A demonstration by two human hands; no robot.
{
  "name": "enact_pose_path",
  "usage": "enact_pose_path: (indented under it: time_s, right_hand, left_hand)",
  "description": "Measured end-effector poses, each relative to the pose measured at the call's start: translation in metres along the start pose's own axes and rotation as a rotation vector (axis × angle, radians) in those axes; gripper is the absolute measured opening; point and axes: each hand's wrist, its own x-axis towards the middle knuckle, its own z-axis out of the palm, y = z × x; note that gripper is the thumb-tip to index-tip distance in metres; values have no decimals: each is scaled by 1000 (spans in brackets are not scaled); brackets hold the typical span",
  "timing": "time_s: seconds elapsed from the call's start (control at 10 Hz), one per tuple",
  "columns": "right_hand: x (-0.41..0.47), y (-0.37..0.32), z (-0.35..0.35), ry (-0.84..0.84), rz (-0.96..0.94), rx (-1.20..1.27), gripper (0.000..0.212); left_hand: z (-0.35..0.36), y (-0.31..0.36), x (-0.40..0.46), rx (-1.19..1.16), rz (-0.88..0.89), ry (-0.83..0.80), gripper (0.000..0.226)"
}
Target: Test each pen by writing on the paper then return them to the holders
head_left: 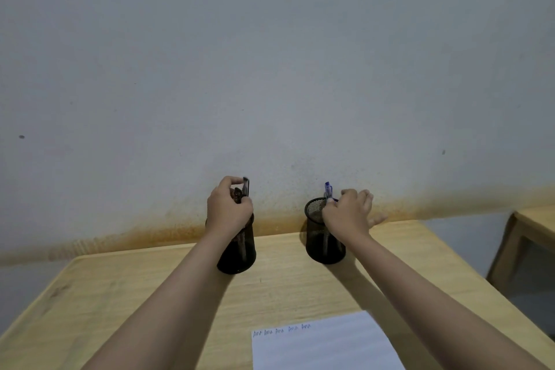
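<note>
Two black mesh pen holders stand near the table's far edge. Over the left holder (240, 252) my left hand (228, 210) pinches the top of a black pen (246, 186) that stands in it. My right hand (348, 213) is at the rim of the right holder (321, 237), fingers curled on a blue pen (328, 191) that stands upright in it. A white sheet of paper (324, 345) with a row of blue handwritten words lies at the near edge.
The wooden table (135, 294) butts against a pale wall with a rust-coloured stain along its base. A second wooden piece of furniture (528, 243) stands to the right, across a gap.
</note>
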Motion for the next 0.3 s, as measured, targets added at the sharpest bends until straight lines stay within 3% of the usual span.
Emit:
enact_pose_path:
  time_s: [0.1, 0.3]
  right_hand:
    - [-6, 1, -8, 22, 79, 106, 55]
    - [-19, -2, -36, 107, 109, 341, 55]
  left_hand:
    - [0, 5, 2, 43, -74, 108, 47]
    - [-14, 26, -8, 49, -236, 257, 65]
